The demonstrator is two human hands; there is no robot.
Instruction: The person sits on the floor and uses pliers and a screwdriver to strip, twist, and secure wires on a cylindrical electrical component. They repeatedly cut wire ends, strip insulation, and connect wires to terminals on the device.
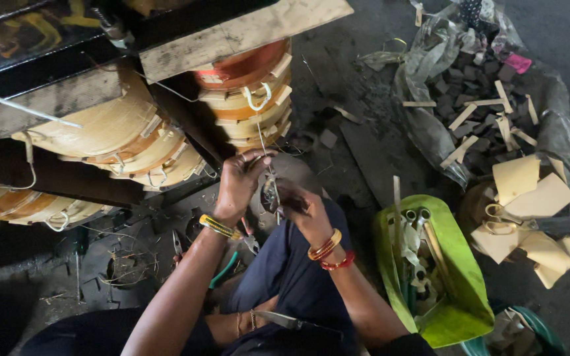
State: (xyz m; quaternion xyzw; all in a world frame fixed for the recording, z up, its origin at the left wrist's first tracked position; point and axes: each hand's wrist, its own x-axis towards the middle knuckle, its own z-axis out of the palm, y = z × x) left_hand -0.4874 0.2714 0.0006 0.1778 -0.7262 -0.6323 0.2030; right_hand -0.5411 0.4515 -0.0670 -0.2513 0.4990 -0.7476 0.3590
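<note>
Both my hands meet below a stack of copper-coloured wound coils point(249, 99) wrapped in tan insulating strips. My left hand point(239, 184) is closed around thin wire leads point(264, 142) that hang down from the coil stack. My right hand point(301, 204) pinches the lower ends of the same wires, close beside the left. Bangles sit on both wrists. What lies between the fingertips is too small to make out.
More tan coils point(123, 142) sit left under dark metal and wooden frame bars point(239, 33). Pliers with green handles point(222, 267) lie on the dark floor. A green tray point(460, 296) of tubing stands right. A plastic bag point(476, 99) holds dark blocks, with beige card pieces point(529, 191) and scissors point(516, 221) beside it.
</note>
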